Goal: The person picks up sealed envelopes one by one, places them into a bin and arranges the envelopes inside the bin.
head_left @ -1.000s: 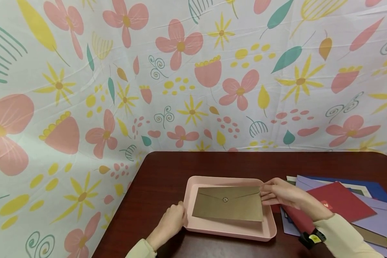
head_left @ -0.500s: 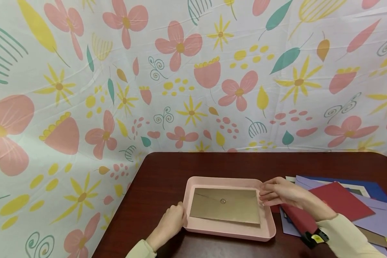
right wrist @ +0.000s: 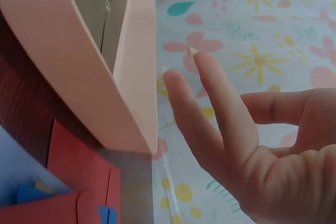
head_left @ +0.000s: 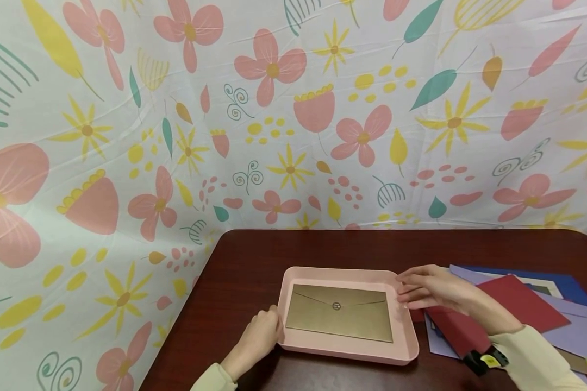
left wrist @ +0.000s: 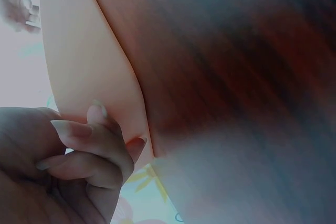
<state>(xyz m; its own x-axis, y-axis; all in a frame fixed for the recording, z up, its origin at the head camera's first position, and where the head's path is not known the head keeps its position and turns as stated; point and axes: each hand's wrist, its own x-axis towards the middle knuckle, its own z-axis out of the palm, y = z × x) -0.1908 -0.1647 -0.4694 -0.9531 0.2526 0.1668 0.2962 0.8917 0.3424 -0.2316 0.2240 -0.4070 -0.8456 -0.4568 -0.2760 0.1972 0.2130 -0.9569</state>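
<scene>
A gold-brown envelope (head_left: 339, 320) with a small round emblem on its flap lies flat inside a pink rectangular tray (head_left: 342, 354). My left hand (head_left: 256, 334) grips the tray's left rim; in the left wrist view, the fingers of that hand (left wrist: 89, 166) are curled at the tray wall (left wrist: 89, 51). At the tray's right edge hovers my right hand (head_left: 435, 290), its fingers loosely extended. In the right wrist view this hand (right wrist: 247, 140) holds nothing and shows a gap between its fingertips and the tray (right wrist: 79, 72).
To the right, a loose pile holds a red envelope (head_left: 523, 304), a lavender envelope (head_left: 579, 326) and a blue one (head_left: 572, 282), partly under my right forearm. All stand on a dark wooden table (head_left: 244, 260). A flower-patterned cloth (head_left: 283, 136) hangs behind and at the left.
The right hand has let go of the gold-brown envelope and drawn slightly right. The envelope has settled flat, a little lower and further left in the tray. The left hand stays in place.
</scene>
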